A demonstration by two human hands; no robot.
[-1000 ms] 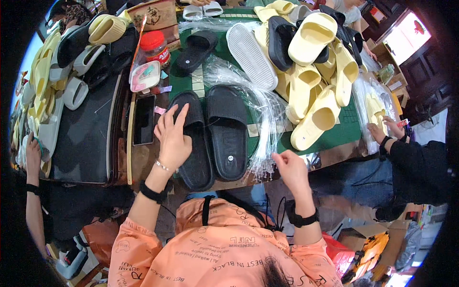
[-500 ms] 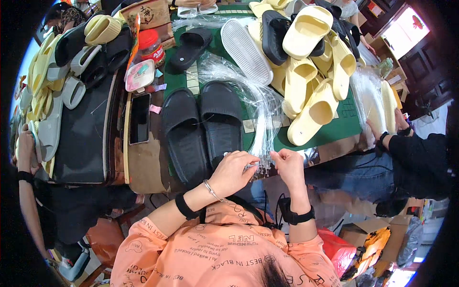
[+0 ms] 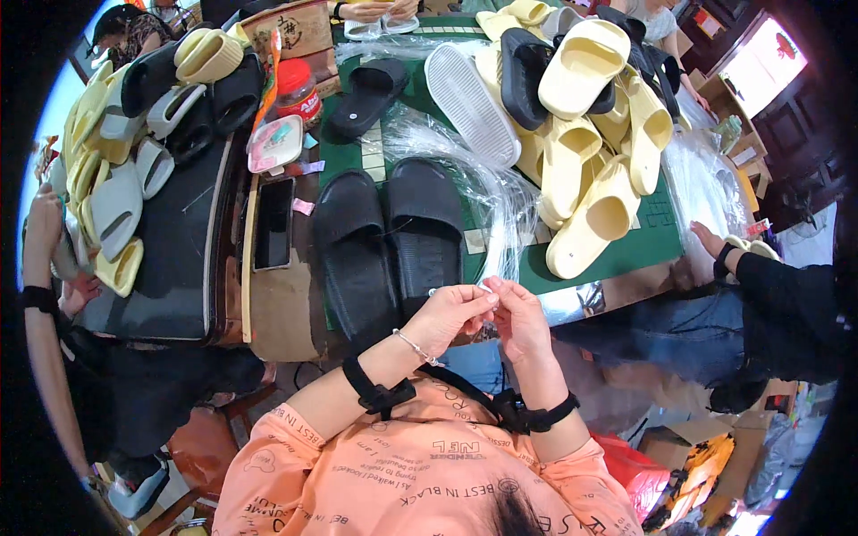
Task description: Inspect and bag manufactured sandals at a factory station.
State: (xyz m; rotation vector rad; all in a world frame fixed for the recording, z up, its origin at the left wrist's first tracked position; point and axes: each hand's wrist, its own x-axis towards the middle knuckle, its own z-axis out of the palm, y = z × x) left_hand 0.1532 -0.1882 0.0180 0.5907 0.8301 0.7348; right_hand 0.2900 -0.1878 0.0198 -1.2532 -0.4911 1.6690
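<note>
My left hand [image 3: 450, 314] and my right hand [image 3: 521, 323] meet at the table's near edge, both closed in a pinch. Between their fingertips is a small pale end of what looks like a thin clear plastic strand; the fingers hide most of it. Just beyond them lies a bundle of clear plastic strands [image 3: 508, 219], its near end partly covered by my hands. Left of the bundle a pair of black slide sandals lies side by side, toes away from me: the left slide [image 3: 353, 255] and the right slide [image 3: 424, 237], close to my left hand.
Cream and black slides [image 3: 572, 156] are heaped on the green mat [image 3: 639, 237] at the right. A phone [image 3: 273, 223], a small open box [image 3: 275, 145] and a red-lidded jar [image 3: 297, 94] stand left. More slides cover a black case [image 3: 165, 277]. Other people's hands work around the table.
My hands, apart before, have come together at the fingertips. At the left, a co-worker's hands have shifted and a cream slide now shows there. The co-worker's hand at the right has lifted.
</note>
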